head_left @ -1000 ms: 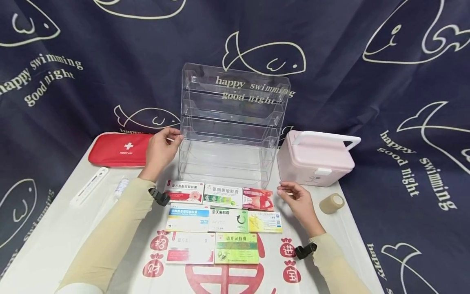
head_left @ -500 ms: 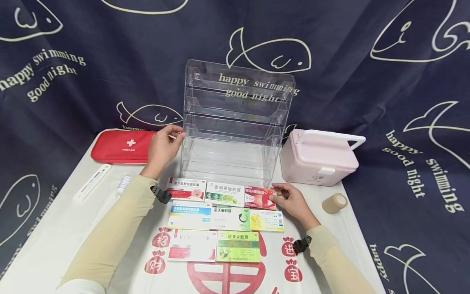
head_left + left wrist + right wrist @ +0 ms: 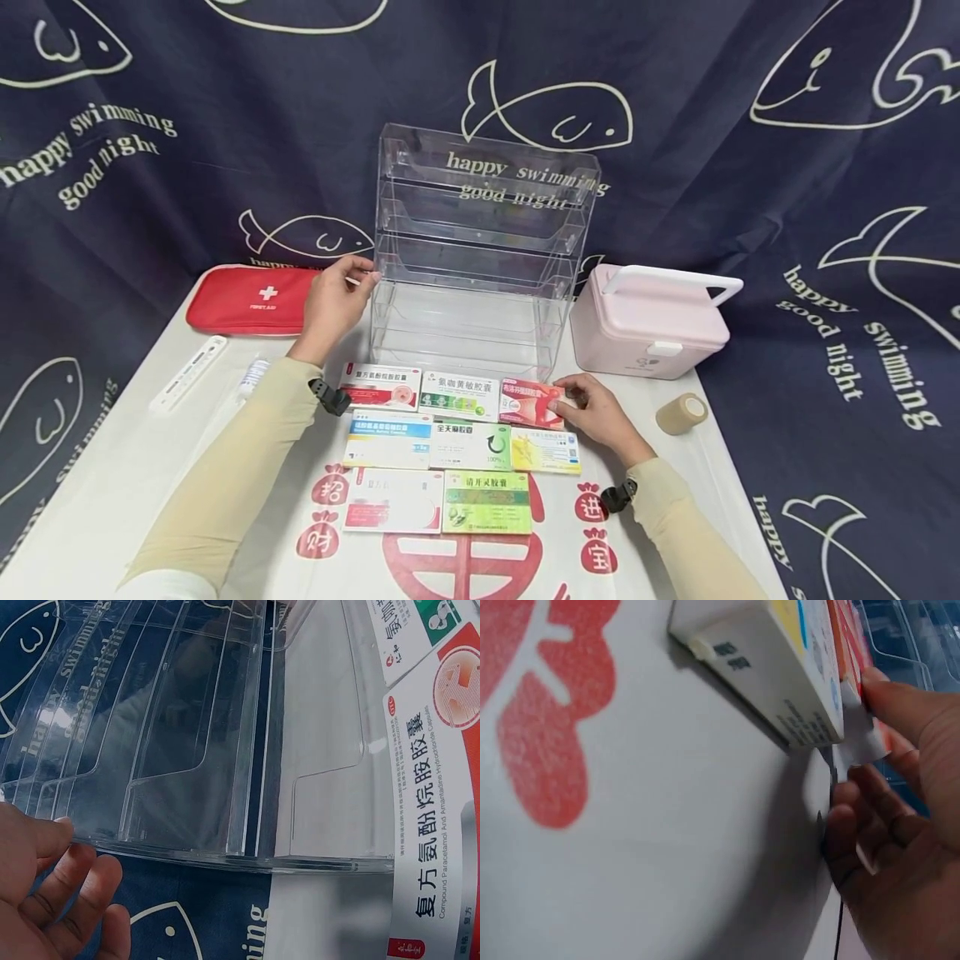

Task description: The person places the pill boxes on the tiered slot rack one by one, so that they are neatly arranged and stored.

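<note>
A clear plastic tiered rack [image 3: 457,325] stands upright at the back of the table. My left hand [image 3: 336,302] pinches its left side edge; in the left wrist view the thumb lies against the rack's edge [image 3: 180,859], the other fingers curling below. In front of the rack, medicine boxes lie in three rows. My right hand [image 3: 600,417] pinches the red medicine box [image 3: 525,400] at the right end of the back row, thumb on its top. A yellow-and-white medicine box [image 3: 757,671] lies beside that hand in the right wrist view. Some right fingertips are hidden behind the red box.
A red first-aid pouch [image 3: 240,304] lies at the left, with a white strip-shaped pack [image 3: 187,375] before it. At the right stand a pink lidded box [image 3: 645,333] with a white handle and a tan bandage roll [image 3: 681,414]. A dark curtain hangs behind.
My right hand has moved left from beside the red medicine box and taken hold of its right end. The left hand has stayed at the rack's edge.
</note>
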Demonstrator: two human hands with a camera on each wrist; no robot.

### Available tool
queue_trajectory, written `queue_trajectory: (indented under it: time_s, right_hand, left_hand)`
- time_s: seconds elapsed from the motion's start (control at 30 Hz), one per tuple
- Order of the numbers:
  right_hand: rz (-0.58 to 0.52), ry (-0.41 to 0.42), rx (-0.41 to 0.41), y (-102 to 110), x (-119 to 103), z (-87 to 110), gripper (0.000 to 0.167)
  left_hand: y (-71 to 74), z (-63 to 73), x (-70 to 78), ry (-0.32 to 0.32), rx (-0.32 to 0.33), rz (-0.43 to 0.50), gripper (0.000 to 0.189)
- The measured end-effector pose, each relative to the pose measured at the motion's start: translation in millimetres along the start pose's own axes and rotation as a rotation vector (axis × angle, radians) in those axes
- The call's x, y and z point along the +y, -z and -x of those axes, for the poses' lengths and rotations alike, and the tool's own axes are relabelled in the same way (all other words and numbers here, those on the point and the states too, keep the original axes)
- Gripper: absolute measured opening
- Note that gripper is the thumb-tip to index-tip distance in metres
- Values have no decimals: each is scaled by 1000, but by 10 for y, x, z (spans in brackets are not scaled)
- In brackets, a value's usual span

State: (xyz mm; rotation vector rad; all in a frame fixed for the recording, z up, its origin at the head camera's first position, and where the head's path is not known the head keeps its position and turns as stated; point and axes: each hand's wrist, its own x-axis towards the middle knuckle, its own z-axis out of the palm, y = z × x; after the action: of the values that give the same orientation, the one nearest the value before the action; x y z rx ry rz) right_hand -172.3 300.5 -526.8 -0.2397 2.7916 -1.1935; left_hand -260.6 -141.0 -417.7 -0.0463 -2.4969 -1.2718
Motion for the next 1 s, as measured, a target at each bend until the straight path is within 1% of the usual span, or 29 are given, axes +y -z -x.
queue_trajectory:
  time_s: [0.07, 0.13, 0.27, 0.37, 0.5, 0.57, 0.63, 0.7, 0.83, 0.93, 1.0]
  right_hand:
    - [-36, -18, 21, 4, -2, 27, 35]
    - [-77, -8, 56, 3, -9, 57, 35]
    - [-113, 86, 162, -15, -3, 80, 34]
    - [-119, 166, 217, -30, 9, 80, 32]
    - [-121, 241, 243, -42, 14, 87, 33]
    - [-122, 257, 250, -45, 5, 88, 34]
    - [-126, 254, 257, -38, -28, 84, 34]
    - [-138, 243, 261, 7, -164, 97, 33]
    - [-229, 231, 249, 157, -512, 68, 31]
    - [-307, 252, 233, 278, -769, -53, 32]
    - [-325, 287, 240, 358, -958, -172, 32]
  left_hand:
    - [-5, 5, -5, -3, 0, -1, 20]
    - [-8, 8, -14, -4, 0, -4, 20]
    - [-8, 9, -25, -4, 2, -5, 21]
    - [-5, 7, -30, -4, 3, 0, 21]
    - [-8, 4, -38, -9, 1, 2, 20]
    - [-10, 4, -40, -13, -1, 4, 20]
    - [-11, 3, -41, -17, -1, 8, 20]
    - [-11, 2, -43, -18, 0, 10, 20]
    - [-12, -3, -51, -17, -2, 4, 20]
    - [-17, -11, -53, -16, -2, -1, 21]
    - [-20, -17, -51, -18, 1, -3, 21]
